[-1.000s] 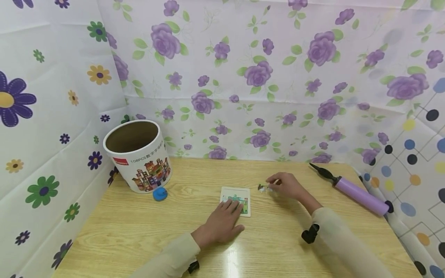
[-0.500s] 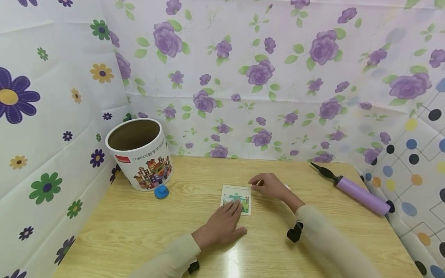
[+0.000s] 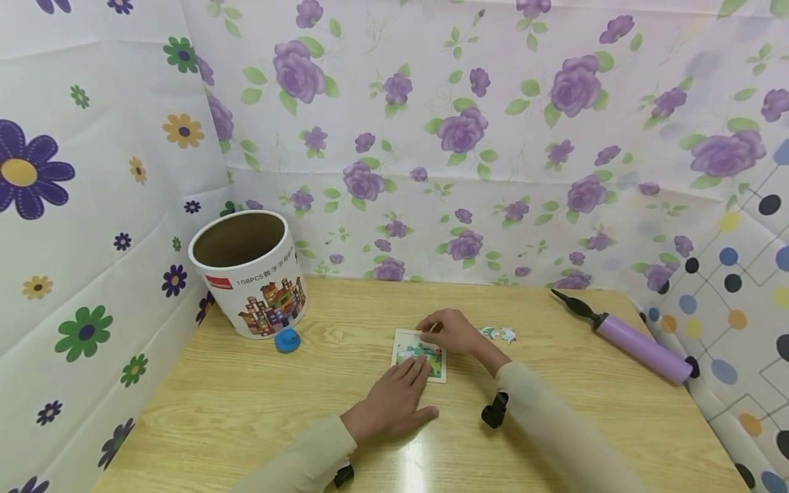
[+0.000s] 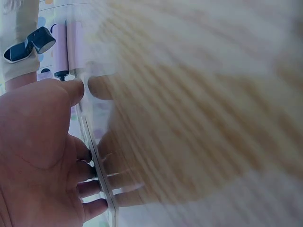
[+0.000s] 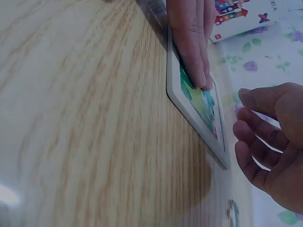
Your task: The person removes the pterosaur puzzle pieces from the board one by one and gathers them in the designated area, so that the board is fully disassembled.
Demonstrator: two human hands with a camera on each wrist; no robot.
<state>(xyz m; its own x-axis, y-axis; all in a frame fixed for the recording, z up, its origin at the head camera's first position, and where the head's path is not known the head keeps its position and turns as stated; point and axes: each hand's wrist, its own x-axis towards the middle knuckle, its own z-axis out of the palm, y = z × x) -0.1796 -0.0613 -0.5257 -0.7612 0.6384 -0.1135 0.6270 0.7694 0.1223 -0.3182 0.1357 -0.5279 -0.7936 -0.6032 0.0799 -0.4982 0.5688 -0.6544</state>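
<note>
My left hand [image 3: 397, 400] lies palm down with its fingers straight, pressing on the lower part of a small puzzle board [image 3: 440, 373]. This board has a white frame and a green and teal picture; the fingers hide part of it. My right hand [image 3: 453, 331] is over the board's upper right corner, fingers bent and thumb close to the forefinger. In the right wrist view the right fingertips [image 5: 241, 127] are just above the board, and I cannot tell whether they pinch a piece. Loose puzzle pieces [image 3: 508, 335] lie right of the board, partly behind the right hand.
A large white printed bucket [image 3: 271, 298] stands at the back left, with a small blue toy duck [image 3: 287, 340] in front. A purple hand pump [image 3: 644, 348] lies at the right edge of the wooden table [image 3: 246, 404]. Flowered cloth [image 3: 394, 239] hangs behind.
My right hand has moved left from the loose pieces to over the board's upper right corner, uncovering pieces behind it. The left hand has stayed on the board.
</note>
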